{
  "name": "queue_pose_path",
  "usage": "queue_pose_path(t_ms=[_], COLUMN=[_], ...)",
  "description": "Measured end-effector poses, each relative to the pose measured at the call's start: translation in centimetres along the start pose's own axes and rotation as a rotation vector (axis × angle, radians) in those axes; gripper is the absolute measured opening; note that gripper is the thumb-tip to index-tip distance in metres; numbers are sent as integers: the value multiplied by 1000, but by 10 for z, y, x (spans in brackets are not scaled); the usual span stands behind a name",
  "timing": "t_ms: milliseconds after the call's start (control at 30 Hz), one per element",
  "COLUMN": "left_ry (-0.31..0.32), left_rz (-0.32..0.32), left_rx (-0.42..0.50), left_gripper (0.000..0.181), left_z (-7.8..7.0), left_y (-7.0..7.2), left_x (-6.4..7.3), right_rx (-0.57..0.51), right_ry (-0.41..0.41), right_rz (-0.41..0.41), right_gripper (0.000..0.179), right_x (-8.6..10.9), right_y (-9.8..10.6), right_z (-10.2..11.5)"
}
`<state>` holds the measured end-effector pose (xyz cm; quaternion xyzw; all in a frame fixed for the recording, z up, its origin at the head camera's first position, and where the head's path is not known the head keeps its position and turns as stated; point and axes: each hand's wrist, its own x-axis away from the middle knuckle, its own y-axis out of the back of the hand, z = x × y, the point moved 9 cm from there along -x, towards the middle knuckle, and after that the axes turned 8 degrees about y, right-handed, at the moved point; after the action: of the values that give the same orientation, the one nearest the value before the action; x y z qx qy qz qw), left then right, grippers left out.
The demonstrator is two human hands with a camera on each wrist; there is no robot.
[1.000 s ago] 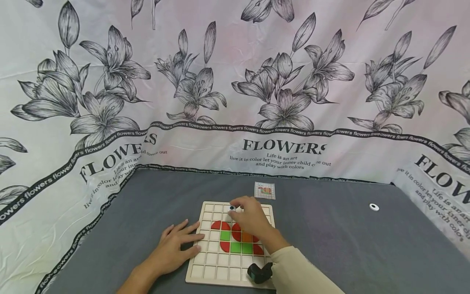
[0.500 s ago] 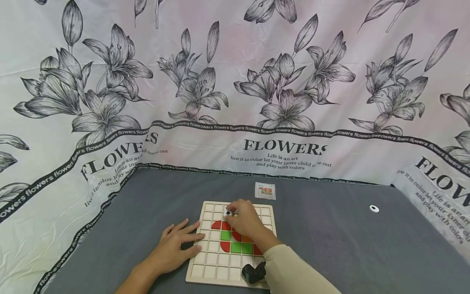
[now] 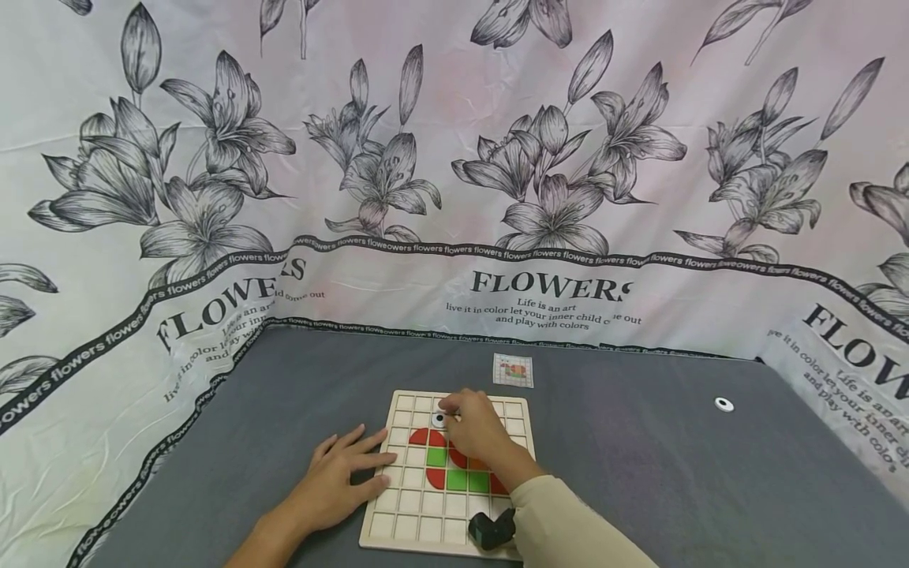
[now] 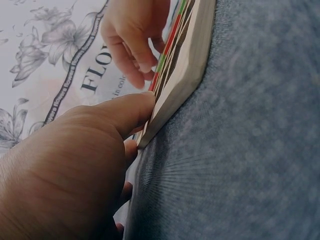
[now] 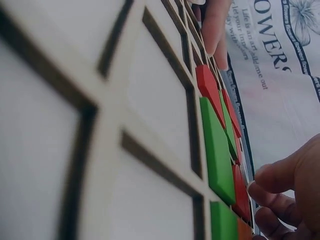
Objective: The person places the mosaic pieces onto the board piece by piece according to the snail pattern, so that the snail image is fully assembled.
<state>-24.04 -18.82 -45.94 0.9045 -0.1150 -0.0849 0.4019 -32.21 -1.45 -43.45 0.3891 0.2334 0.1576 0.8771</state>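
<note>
A light wooden grid board [image 3: 398,522] lies on the table with red, green and orange pieces in some cells. My left hand [image 3: 339,477] rests at its left edge, fingers spread and straight; in the left wrist view the thumb [image 4: 135,107] touches the board's side. Over the upper middle of the board, my right hand [image 3: 477,426] has its thumb and index finger at a small white disc with a black dot, like an eye [image 3: 439,420]. This disc lies at a cell in the second row, above the red half-round pieces [image 3: 424,436]. Green squares [image 3: 458,479] sit lower.
A small picture card [image 3: 513,371] with a coloured grid pattern lies behind the board. Another eye disc [image 3: 723,405] lies far right on the grey cloth [image 3: 639,457]. A black device [image 3: 490,530] is on the right wrist. Flower-printed fabric [image 3: 540,308] hangs around the table.
My right hand has moved left over the board with the eye disc, which has come down toward a second-row cell. The left hand has stayed at the board's edge.
</note>
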Motion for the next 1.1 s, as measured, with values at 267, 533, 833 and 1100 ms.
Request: queue_pose_path(t_ms=[267, 533, 833, 1100], left_ry=[9, 3, 2, -8], left_rz=[-3, -6, -4, -4], left_rx=[-5, -3, 1, -7], left_gripper=[39, 39, 40, 40], left_z=[2, 1, 1, -1], left_y=[-1, 0, 1, 0], left_x=[-1, 0, 0, 1], right_rx=[-49, -59, 17, 89], right_ry=[48, 167, 230, 302], right_rz=[-21, -128, -300, -403], right_gripper=[22, 22, 25, 28], right_x=[2, 8, 37, 64], right_y=[16, 62, 131, 174], right_z=[5, 9, 9, 5])
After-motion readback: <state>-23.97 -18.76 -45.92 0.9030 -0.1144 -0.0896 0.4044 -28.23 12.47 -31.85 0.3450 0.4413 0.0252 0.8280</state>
